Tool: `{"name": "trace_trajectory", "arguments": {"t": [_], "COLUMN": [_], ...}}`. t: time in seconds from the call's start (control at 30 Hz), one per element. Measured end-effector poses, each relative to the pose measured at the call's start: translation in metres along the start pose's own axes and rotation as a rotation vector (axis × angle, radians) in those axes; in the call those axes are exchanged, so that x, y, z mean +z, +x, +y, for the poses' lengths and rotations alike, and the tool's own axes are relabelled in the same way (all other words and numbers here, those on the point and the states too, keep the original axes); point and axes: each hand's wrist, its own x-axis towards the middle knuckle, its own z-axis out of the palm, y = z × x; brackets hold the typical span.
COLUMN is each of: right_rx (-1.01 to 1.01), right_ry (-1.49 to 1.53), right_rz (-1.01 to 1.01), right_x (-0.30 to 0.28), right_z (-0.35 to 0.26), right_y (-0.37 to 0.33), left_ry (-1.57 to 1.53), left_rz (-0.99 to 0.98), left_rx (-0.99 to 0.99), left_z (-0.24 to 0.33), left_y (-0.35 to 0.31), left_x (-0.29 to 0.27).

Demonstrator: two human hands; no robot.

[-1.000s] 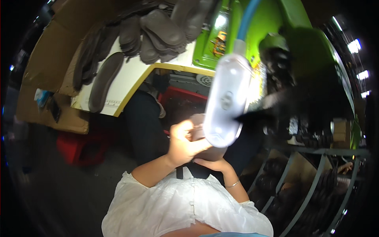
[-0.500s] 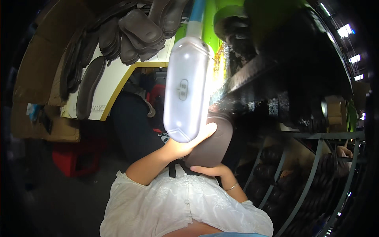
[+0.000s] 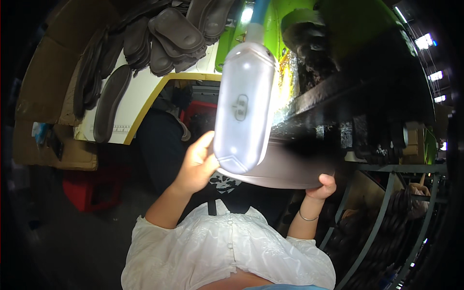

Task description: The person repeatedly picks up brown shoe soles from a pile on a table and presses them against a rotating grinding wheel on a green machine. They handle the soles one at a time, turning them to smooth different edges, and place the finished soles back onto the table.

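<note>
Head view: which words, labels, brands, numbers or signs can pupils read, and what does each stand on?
No words or numbers can be read clearly.
Lamp: small dark oval mark, too blurred.
White table: ruler-like marks near its edge, too small.

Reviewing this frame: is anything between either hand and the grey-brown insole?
Nothing visible at the right hand, which grips the insole. By the left hand, the pale lamp hides part of the insole, so contact there cannot be fully seen.

Head-worn fisheye — downward, near
</note>
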Motion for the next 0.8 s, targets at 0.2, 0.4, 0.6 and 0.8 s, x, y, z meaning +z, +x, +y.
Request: {"name": "trace_trajectory", "arguments": {"t": [0.2, 0.4, 0.6, 0.8], "right_rx": [0.049, 0.144, 0.181, 0.272], "right_ry": [-0.032, -0.269, -0.547, -0.448], "right_rz": [-0.059, -0.258, -0.317, -0.459], "right_x": [0.040, 0.042, 0.058, 0.089], "right_z": [0.042, 0.054, 0.060, 0.051], "right_y": [-0.004, 0.023, 0.045, 0.056], "left_ry": [0.036, 0.151, 0.463, 0.406], "left_rz": [0.332, 0.184, -0.274, 0.075], "left_rx": [-0.166, -0.383, -0.440, 0.062], "left_z": [0.007, -0.009, -0.037, -0.027], "left_y": [-0.025, -0.044, -0.047, -0.004], "left_x": [-0.046, -0.074, -0.042, 0.021]}}
